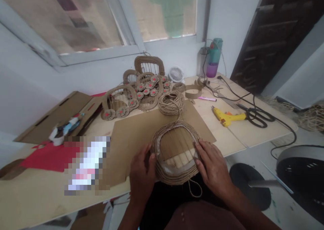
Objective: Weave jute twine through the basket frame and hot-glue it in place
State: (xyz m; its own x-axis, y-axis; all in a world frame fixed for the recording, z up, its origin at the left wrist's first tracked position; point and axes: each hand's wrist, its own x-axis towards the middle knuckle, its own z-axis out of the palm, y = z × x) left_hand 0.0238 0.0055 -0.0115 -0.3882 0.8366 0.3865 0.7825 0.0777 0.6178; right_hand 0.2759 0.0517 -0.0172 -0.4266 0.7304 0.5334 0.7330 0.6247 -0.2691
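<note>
A rounded frame wound with brown twine [174, 179] is held at the table's front edge, tilted toward me. Strings cross its open middle, and a pale band lines its inner rim. My left hand [143, 169] grips its left side, fingers curled behind the rim. On the right side, my right hand [211, 159] closes over the rim with the fingertips on the inner band. A loose loop of twine [196, 189] hangs from the lower edge. Just behind the frame sits a ball of twine [171, 103] on a brown cardboard sheet [131, 132].
Several twine-wound frames with paper flowers [149, 88] stand against the wall. To the right lie a yellow glue gun [227, 116], black scissors [258, 117], a pink pen [207, 98] and cables. Red paper [50, 157] and a pixelated patch are at left. A black fan [298, 176] stands at right.
</note>
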